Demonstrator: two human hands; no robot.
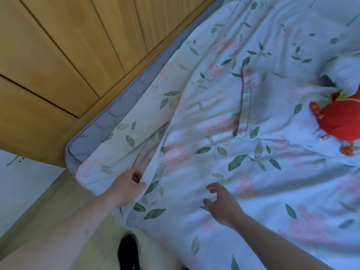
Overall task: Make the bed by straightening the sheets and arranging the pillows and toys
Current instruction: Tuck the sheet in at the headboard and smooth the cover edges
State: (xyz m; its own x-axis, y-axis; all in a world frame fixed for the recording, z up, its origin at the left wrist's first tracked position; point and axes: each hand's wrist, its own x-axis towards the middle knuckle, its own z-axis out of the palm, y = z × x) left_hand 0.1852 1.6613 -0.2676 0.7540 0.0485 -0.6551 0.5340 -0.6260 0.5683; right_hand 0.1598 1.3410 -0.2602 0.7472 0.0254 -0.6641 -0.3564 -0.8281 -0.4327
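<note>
**Bed Half Made, Sheet Caught at the Corner**

While gripped at the near corner of the bed, floral sheet not yet flat. Left hand clamped on a fold of that sheet, fingers curled round the cloth just beside the mattress corner. Right hand held apart from it, fingers spread and loosely bent, hovering at the sheet's surface near the bed's near edge; contact with the cloth not certain. Gripping nothing, by the look of it.

Judged as early to middle work. Sheet spread over most of the bed but creased, with a long ridge running from the gripped corner up toward the far side, and a folded seam standing near the middle. Grey mattress edge left bare along the side by the wooden panelling. Straightening still wanted there.

Red toy lying on the sheet at the right edge of the bed, cut off by the frame, seemingly not yet arranged. Something white and rounded beyond it toward the far right corner, possibly a pillow; too blurred to say.

No brand, label or writing legible anywhere.
</note>
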